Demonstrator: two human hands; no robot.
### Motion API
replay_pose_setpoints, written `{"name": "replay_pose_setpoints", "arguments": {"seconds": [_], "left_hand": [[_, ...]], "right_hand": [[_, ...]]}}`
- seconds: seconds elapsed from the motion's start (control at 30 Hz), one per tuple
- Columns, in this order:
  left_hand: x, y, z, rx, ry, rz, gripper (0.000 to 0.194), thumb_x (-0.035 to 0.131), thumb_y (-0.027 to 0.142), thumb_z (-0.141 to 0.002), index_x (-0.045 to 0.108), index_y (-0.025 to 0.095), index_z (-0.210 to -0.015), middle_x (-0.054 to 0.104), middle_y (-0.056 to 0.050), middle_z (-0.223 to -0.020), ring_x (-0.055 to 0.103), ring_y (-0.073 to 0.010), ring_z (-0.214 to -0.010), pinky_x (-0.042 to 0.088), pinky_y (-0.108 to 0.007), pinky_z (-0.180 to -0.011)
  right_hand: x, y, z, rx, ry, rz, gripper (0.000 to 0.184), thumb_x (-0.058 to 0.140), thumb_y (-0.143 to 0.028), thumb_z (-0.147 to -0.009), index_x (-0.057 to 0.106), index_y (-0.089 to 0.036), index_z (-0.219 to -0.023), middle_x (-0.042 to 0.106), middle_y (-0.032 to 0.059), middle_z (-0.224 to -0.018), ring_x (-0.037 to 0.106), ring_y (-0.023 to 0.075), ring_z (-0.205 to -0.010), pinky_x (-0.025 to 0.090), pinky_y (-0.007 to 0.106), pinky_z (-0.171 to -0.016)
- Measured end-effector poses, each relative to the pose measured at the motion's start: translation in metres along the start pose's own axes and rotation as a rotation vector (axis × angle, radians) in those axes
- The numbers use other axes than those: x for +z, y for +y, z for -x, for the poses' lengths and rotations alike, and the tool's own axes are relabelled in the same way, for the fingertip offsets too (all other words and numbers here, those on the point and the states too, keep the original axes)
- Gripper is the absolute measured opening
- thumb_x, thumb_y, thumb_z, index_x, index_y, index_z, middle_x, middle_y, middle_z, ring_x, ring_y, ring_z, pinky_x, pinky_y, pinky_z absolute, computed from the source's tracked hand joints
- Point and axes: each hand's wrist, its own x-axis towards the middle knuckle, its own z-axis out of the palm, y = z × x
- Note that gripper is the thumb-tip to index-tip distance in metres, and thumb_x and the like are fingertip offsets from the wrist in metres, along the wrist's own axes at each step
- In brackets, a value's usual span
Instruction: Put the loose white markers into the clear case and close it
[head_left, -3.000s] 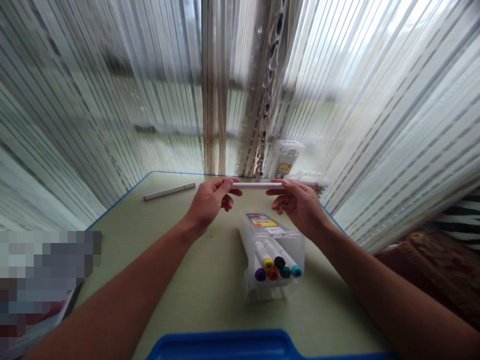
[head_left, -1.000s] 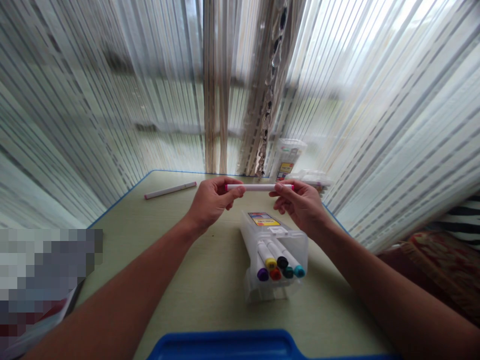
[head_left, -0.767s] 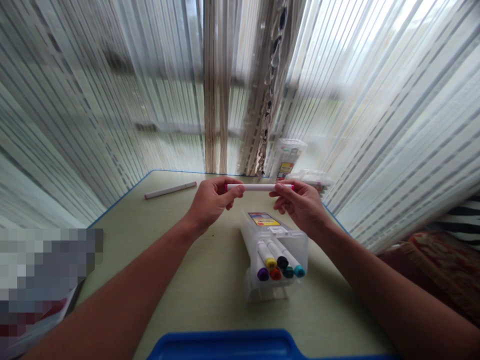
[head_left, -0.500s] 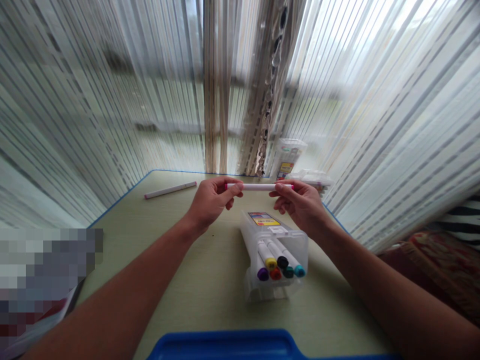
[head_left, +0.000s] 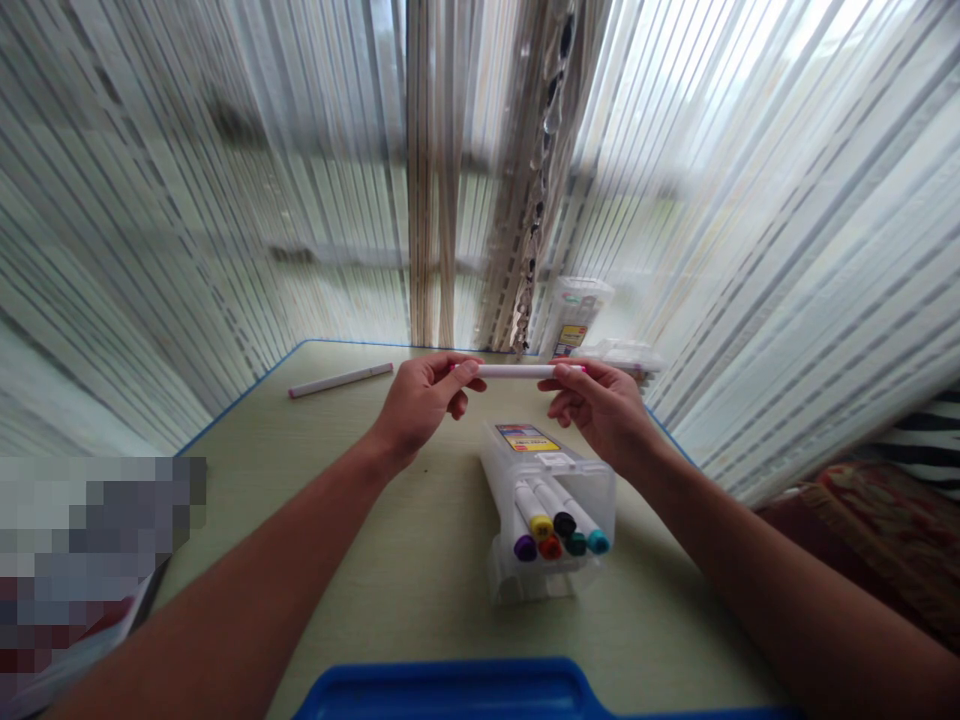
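Observation:
A white marker with pink ends [head_left: 516,371] is held level above the table, one end in each hand. My left hand [head_left: 427,400] pinches its left end between thumb and fingers. At the other end, my right hand [head_left: 600,400] grips it the same way. Below the hands lies a clear plastic case [head_left: 499,500] with its open end facing me. Several capped markers rest inside it, among them a yellow-capped marker [head_left: 540,525] and a purple-capped marker [head_left: 526,547]. Another white marker with pink ends [head_left: 341,380] lies on the table left of my left hand.
The pale green table [head_left: 390,620] has a blue edge. A blue tray-like piece [head_left: 450,690] sits at the near edge. Beyond my right hand stand an upright clear case [head_left: 577,310] and a lying clear case [head_left: 626,352]. String curtains [head_left: 337,200] hang behind the table.
My hands and the marker have shifted very slightly upward, with the left thumb a little nearer the marker's end. The case and the other marker stay where they were.

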Motion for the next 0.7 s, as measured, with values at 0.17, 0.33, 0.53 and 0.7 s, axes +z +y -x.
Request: {"name": "replay_pose_setpoints", "arguments": {"seconds": [0.17,0.33,0.53,0.7], "left_hand": [[0.0003,0.0009,0.0003,-0.025,0.005,0.030,0.027,0.071,0.031,-0.081,0.072,0.009,-0.097,0.072,-0.008,-0.077,0.052,-0.0072,-0.047,0.041,-0.022,-0.047],[0.0002,0.0013,0.0000,-0.041,0.011,0.051,0.026,0.066,0.029,-0.084,0.071,0.009,-0.100,0.072,-0.008,-0.076,0.052,-0.0075,-0.045,0.041,-0.022,-0.047],[0.0010,0.0022,0.0001,-0.053,0.015,0.074,0.025,0.061,0.028,-0.087,0.070,0.008,-0.101,0.072,-0.009,-0.076,0.053,-0.0085,-0.045,0.041,-0.022,-0.046],[0.0001,0.0016,-0.0001,-0.063,0.017,0.092,0.025,0.059,0.026,-0.088,0.070,0.008,-0.100,0.073,-0.009,-0.076,0.053,-0.0091,-0.045,0.041,-0.022,-0.046]], "right_hand": [[-0.0004,-0.0004,-0.0002,0.015,0.010,-0.010,0.024,0.081,-0.031,-0.074,0.073,-0.015,-0.089,0.077,0.0059,-0.075,0.066,0.0116,-0.046,0.046,0.017,-0.038],[0.0007,-0.0016,0.0001,0.024,0.020,-0.007,0.026,0.081,-0.032,-0.074,0.072,-0.016,-0.091,0.077,0.0061,-0.075,0.067,0.0126,-0.046,0.046,0.018,-0.037],[0.0017,-0.0035,-0.0004,0.041,0.026,-0.019,0.022,0.076,-0.030,-0.075,0.071,-0.015,-0.090,0.077,0.0069,-0.074,0.066,0.0131,-0.045,0.046,0.018,-0.037],[0.0020,-0.0048,-0.0007,0.050,0.034,-0.043,0.017,0.068,-0.026,-0.079,0.070,-0.014,-0.090,0.077,0.0080,-0.073,0.066,0.0137,-0.045,0.046,0.019,-0.037]]}}
